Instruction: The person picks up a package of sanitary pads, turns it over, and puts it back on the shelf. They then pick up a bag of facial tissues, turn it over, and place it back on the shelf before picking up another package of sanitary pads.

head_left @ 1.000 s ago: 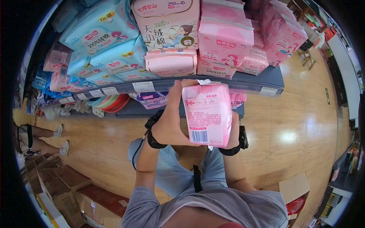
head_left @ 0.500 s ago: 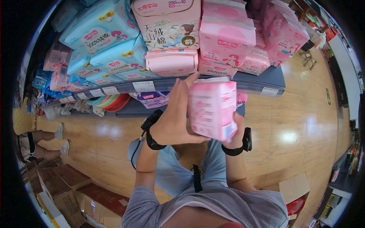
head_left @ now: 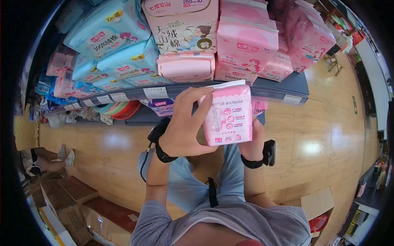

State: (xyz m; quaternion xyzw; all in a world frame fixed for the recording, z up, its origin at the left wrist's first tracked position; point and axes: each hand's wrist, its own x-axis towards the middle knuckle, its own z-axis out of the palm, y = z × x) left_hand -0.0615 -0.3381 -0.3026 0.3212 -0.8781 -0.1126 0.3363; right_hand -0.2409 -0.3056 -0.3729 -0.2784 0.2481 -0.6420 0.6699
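Observation:
A pink pack of sanitary pads is held up in front of the shelf edge, its printed back panel facing me. My left hand grips its left side, fingertips at the upper left corner and thumb along the bottom left. Behind the lower right side of the same pack, my right hand holds on, its fingers partly hidden. On the shelf just beyond stand a white-and-pink pack, taller pink packs and stacked light blue packs.
The grey shelf edge carries price labels. Below it lie a purple pack and red basins. Cardboard boxes stand at lower left, an open carton at lower right. Another person's legs show at left.
The pack has turned so that its back panel faces me instead of a corner with its side. My left fingers have come down onto its upper left corner.

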